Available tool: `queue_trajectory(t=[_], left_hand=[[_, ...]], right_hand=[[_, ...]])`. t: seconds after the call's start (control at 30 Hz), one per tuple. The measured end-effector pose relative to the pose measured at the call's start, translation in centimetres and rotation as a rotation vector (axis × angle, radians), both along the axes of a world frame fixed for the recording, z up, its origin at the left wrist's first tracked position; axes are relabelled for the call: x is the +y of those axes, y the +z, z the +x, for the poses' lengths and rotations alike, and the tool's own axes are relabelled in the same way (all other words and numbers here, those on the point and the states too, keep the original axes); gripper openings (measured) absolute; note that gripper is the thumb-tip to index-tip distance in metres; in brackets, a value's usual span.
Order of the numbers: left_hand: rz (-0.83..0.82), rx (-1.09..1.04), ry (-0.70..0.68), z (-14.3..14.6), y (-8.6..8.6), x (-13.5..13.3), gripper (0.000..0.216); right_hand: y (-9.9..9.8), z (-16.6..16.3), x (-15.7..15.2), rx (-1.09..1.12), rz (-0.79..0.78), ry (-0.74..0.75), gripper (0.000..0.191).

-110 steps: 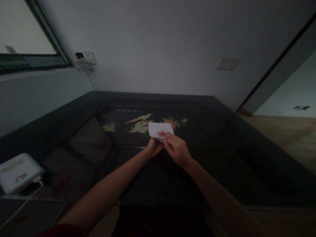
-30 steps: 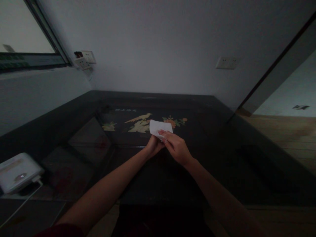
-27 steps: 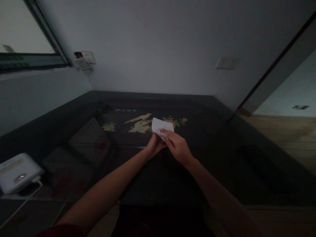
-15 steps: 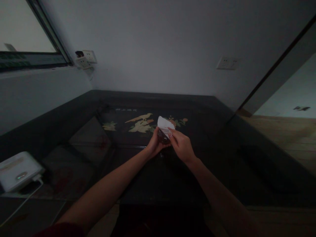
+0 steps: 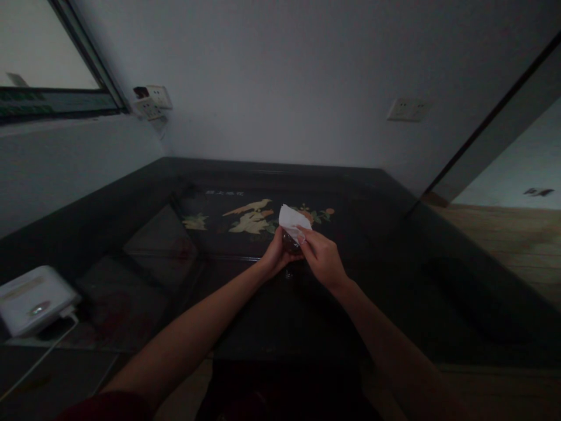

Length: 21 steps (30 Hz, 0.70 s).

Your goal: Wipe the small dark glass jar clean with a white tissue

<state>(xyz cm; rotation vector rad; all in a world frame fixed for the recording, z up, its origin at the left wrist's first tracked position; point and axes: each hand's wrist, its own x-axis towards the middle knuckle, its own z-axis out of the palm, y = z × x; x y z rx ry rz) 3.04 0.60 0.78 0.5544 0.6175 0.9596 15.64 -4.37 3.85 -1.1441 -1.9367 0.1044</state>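
Over the dark table, my left hand (image 5: 275, 255) is closed around a small, shiny, see-through piece that looks like glass (image 5: 291, 243). Its exact kind does not show in this dim light. In my right hand (image 5: 322, 254) a white paper tissue (image 5: 293, 218) is pinched between thumb and fingers. The tissue lies against the upper side of the shiny piece, and its loose part sticks up to the left. My fingers and the tissue hide much of the piece. Small bright glints show just below my left hand.
The glossy black tabletop (image 5: 359, 304) bears a bird-and-flower picture (image 5: 252, 219). At the left stands a white box-shaped device (image 5: 37, 301) with a white cable (image 5: 48, 351). Wall sockets (image 5: 407, 110) are on the wall behind. A dark flat shape (image 5: 468, 298) lies at the right.
The view has shifted very slightly. Both hands keep nearly the same hold, and the tissue has barely moved against the shiny piece.
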Motion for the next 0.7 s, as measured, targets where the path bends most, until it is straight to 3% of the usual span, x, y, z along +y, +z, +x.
queue_trajectory(t=[0.23, 0.43, 0.7], left_hand=[[0.017, 0.029, -0.008, 0.18, -0.01, -0.17, 0.043], [0.005, -0.009, 0.024, 0.14, -0.05, -0.2, 0.046], [0.0, -0.028, 0.017, 0.13, -0.1, -0.09, 0.042]], right_hand=[[-0.05, 0.1, -0.05, 0.001, 0.032, -0.027, 0.032], [0.08, -0.08, -0.2, -0.002, 0.014, 0.096, 0.032], [-0.24, 0.0, -0.1, -0.019, 0.025, 0.005, 0.031]])
